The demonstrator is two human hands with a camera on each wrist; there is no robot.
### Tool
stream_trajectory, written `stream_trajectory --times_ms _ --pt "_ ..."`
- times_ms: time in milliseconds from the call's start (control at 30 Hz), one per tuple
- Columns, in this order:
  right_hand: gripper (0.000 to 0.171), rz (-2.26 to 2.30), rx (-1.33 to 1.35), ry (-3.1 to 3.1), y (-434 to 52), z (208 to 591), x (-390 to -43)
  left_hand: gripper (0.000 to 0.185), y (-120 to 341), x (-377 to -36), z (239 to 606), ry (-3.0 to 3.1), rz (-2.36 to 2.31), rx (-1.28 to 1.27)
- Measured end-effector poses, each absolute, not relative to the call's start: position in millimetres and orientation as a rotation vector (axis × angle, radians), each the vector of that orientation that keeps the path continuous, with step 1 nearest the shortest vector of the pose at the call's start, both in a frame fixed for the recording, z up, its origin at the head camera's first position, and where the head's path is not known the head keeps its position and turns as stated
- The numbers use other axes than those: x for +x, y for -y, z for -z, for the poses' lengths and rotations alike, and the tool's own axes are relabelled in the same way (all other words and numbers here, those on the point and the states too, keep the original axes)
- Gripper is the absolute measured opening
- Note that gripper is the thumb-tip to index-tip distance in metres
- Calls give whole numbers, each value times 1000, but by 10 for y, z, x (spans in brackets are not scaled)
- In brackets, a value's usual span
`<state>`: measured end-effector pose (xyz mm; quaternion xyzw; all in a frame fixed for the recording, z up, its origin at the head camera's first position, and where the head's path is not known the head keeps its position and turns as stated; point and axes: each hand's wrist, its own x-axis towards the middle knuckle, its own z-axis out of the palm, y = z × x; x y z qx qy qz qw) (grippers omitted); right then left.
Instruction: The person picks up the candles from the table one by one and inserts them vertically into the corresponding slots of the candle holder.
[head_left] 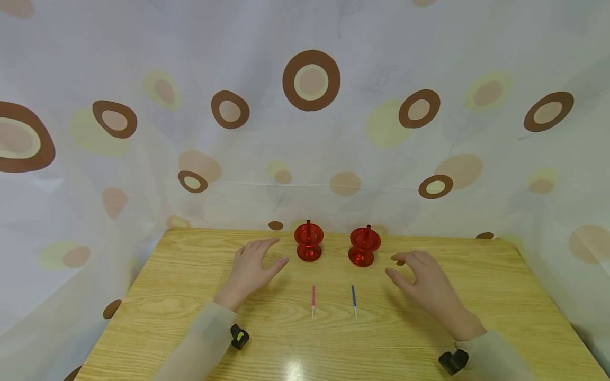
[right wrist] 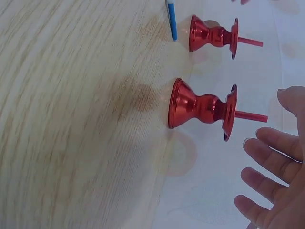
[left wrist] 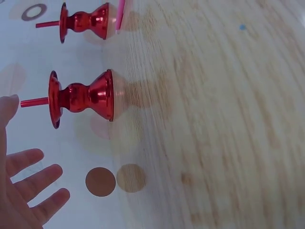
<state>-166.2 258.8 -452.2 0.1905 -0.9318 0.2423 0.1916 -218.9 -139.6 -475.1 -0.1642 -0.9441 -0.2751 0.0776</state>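
Two shiny red metal candle holders stand upright near the table's back edge, each with a flared base, a dish and a thin upright tube. My left hand (head_left: 250,269) hovers just left of the left candle holder (head_left: 309,242), fingers spread and holding nothing. To the right of the right candle holder (head_left: 364,246) is my right hand (head_left: 426,283), its fingers relaxed and nothing in them. A thin pink candle (head_left: 313,299) with a white tip lies on the wood before the left holder. Before the right one lies a similar blue candle (head_left: 354,298).
The light wooden table (head_left: 157,307) ends at a white curtain (head_left: 257,159) printed with brown rings and pale spots, which hangs behind it and at both sides. Black wrist cameras sit at both cuffs.
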Motion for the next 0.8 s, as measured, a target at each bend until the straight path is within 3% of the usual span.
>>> stream_trajectory --times_ms 800 --pt "25 -759 617 2625 -2322 4573 -1644 65 1297 -2241 4760 2837 982 -500"
